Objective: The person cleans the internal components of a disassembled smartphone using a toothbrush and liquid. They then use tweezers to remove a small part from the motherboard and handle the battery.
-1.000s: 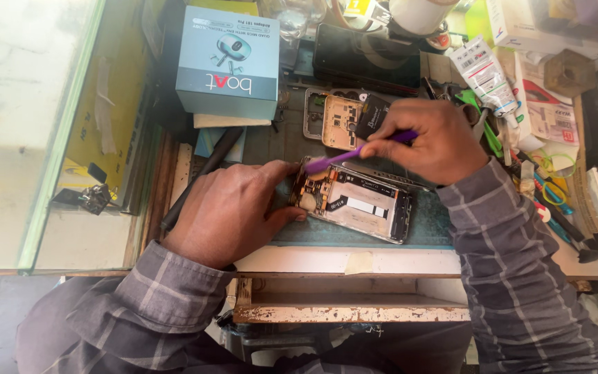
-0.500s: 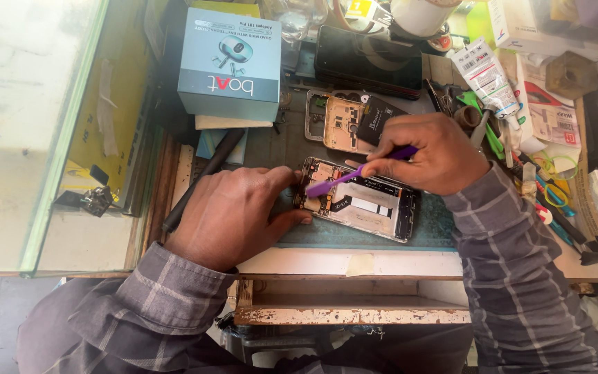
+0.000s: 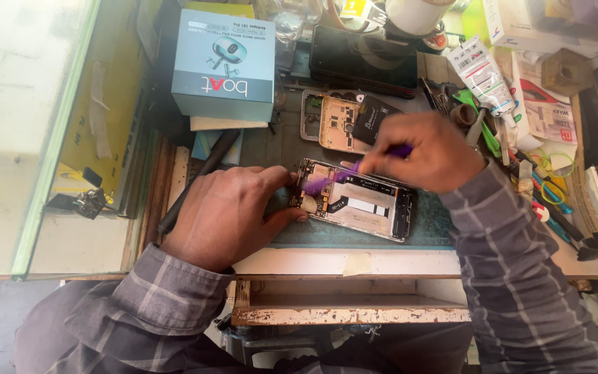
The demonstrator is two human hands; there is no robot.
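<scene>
The person is wearing a long-sleeved shirt in dark grey, checked with thin paler lines. The sleeves are reaching down to both wrists, the cuffs ending just short of the left hand (image 3: 226, 215) and the right hand (image 3: 420, 149). Both hands are showing bare.

Opened phone (image 3: 358, 201) on mat (image 3: 361, 235), between hands; box (image 3: 224, 62) behind-left; back cover (image 3: 337, 121) behind.
</scene>
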